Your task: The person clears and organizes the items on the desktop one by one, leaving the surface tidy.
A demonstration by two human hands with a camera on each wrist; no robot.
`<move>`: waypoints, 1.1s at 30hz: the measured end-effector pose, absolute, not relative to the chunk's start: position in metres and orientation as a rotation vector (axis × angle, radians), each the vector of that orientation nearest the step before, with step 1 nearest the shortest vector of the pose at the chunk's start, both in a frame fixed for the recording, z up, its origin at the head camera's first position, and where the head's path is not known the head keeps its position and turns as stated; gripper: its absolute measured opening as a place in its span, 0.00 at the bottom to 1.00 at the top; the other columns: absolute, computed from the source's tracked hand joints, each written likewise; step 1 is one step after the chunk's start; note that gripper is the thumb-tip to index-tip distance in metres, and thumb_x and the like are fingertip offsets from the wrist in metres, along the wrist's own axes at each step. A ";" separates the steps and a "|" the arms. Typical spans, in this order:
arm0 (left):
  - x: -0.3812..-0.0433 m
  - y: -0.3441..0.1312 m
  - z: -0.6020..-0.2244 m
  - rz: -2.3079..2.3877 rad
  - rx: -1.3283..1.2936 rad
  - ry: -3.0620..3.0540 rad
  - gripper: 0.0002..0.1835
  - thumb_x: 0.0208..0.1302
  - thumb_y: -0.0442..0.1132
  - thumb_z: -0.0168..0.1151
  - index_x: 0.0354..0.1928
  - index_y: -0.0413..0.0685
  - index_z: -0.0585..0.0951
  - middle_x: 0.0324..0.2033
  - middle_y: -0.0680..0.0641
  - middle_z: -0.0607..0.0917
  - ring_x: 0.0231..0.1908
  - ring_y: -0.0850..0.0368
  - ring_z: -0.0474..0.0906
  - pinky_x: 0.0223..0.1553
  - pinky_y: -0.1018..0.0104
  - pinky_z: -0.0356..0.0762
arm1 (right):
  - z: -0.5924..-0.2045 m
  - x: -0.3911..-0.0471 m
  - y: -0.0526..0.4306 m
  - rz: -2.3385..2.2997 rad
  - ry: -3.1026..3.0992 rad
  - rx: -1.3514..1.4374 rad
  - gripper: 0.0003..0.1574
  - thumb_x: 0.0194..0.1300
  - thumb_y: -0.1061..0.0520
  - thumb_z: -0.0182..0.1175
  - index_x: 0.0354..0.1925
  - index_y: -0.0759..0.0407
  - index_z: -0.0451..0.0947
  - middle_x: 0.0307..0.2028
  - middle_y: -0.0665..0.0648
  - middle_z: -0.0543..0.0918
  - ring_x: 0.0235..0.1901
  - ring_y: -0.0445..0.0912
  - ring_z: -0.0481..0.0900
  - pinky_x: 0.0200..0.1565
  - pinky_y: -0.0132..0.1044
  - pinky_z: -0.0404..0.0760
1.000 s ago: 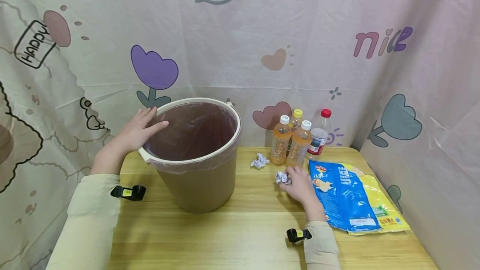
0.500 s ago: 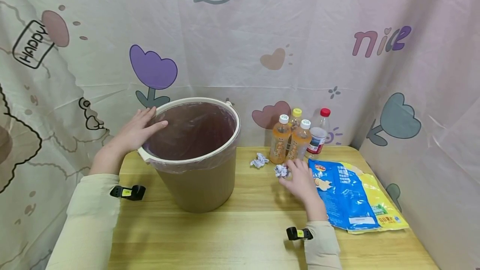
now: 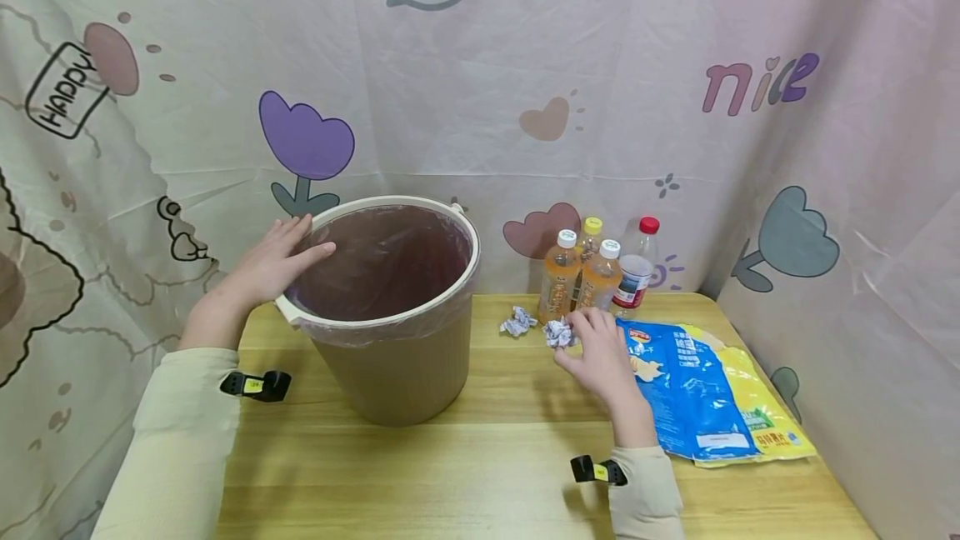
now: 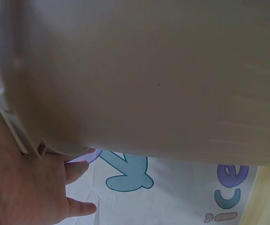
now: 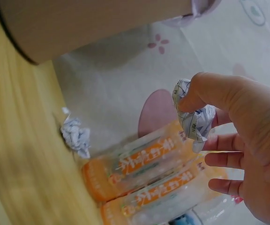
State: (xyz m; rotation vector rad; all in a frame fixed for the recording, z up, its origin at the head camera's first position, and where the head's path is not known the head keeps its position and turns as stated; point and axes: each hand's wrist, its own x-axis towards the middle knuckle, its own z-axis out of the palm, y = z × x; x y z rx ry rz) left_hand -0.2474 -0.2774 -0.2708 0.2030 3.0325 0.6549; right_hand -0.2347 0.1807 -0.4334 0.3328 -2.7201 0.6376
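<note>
My right hand (image 3: 602, 357) pinches a crumpled paper ball (image 3: 558, 333) between thumb and fingers, beside the bottles. In the right wrist view the paper ball (image 5: 191, 115) is held off the table, with the other fingers spread apart. A second crumpled paper ball (image 3: 518, 322) lies on the table to its left. On the left stands a brown trash bin (image 3: 397, 382) with a pale rim and a clear liner. My left hand (image 3: 273, 261) rests on the bin's left rim, thumb over the opening. In the left wrist view its fingers (image 4: 81, 207) extend fairly straight beside the bin wall.
Three bottles with orange labels or contents, one of them this bottle (image 3: 559, 277), stand at the back beside a red-capped bottle (image 3: 636, 269). A blue snack bag (image 3: 686, 390) overlaps a yellow bag (image 3: 765, 407) on the right. A printed curtain (image 3: 450, 107) hangs behind the wooden table (image 3: 480, 473).
The right hand has lifted the crumpled paper ball off the table and moved it slightly up and to the left. The left hand and the bin have stayed put.
</note>
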 end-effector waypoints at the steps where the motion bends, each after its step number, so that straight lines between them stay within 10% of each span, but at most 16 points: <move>1: -0.247 -0.277 -0.271 0.656 0.204 3.032 0.46 0.72 0.66 0.37 0.77 0.42 0.38 0.75 0.31 0.37 0.74 0.30 0.26 0.69 0.28 0.32 | -0.431 -0.233 0.180 0.638 -2.714 0.337 0.29 0.52 0.47 0.67 0.51 0.53 0.76 0.55 0.58 0.75 0.60 0.57 0.65 0.60 0.60 0.66; 33: -0.247 -0.278 -0.272 0.673 0.192 3.021 0.46 0.71 0.67 0.37 0.77 0.45 0.38 0.75 0.32 0.36 0.74 0.32 0.24 0.69 0.28 0.31 | -0.394 -0.228 0.141 0.596 -2.530 0.559 0.23 0.52 0.49 0.66 0.48 0.52 0.78 0.52 0.57 0.77 0.57 0.55 0.69 0.59 0.56 0.70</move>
